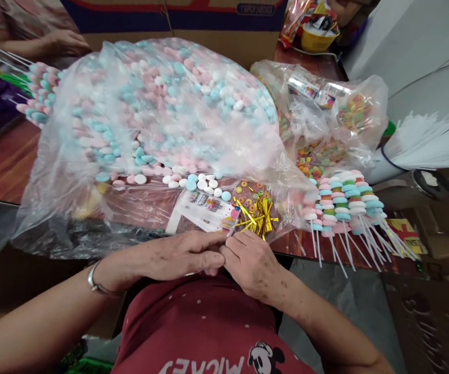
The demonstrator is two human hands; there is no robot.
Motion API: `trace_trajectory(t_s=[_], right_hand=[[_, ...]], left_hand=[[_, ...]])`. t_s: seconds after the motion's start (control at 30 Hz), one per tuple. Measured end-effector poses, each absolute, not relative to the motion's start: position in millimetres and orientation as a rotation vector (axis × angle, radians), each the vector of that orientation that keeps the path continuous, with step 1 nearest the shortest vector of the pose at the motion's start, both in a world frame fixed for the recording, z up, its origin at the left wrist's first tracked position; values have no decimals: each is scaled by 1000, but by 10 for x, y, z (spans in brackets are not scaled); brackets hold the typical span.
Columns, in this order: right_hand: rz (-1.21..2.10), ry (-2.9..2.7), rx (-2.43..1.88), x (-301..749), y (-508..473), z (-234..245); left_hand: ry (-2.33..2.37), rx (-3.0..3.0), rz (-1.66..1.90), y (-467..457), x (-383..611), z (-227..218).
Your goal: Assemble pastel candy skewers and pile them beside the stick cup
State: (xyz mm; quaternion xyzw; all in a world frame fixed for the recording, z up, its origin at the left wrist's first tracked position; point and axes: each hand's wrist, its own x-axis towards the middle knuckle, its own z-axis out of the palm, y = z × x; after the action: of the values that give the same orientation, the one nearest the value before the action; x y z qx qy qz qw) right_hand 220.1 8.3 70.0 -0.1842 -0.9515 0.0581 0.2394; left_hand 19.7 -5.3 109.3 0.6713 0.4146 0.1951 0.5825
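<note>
Left hand (185, 257) and right hand (251, 262) are meeting at 6 o'clock, fingertips pinching shut (contents hidden). Gold ties (258, 213) are lying just above. Finished candy sticks (341, 205) are lying at 3 o'clock. Candy bag (162, 114) is sitting full.

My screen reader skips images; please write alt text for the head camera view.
A person's left hand and right hand meet fingertip to fingertip at a table edge, beside gold twist ties. Behind lie a big bag of pastel candies and bundled candy skewers.

What the left hand (185, 255) and right hand (252, 266) pinch between them is hidden inside their grip.
</note>
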Motion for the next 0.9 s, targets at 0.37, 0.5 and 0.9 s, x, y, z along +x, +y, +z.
trace_trajectory(t_s=[0.37,0.5,0.9], right_hand=[[28,-2691,-500,1997,-40,752],[125,-2707,-544,2019,-33,700],[1197,-2398,-1001,2233,204,782]], left_hand=[[839,1162,175,-69,-60,1034],[796,1238,153,-76,-57,927],[1081,2526,864,-235,66,539]])
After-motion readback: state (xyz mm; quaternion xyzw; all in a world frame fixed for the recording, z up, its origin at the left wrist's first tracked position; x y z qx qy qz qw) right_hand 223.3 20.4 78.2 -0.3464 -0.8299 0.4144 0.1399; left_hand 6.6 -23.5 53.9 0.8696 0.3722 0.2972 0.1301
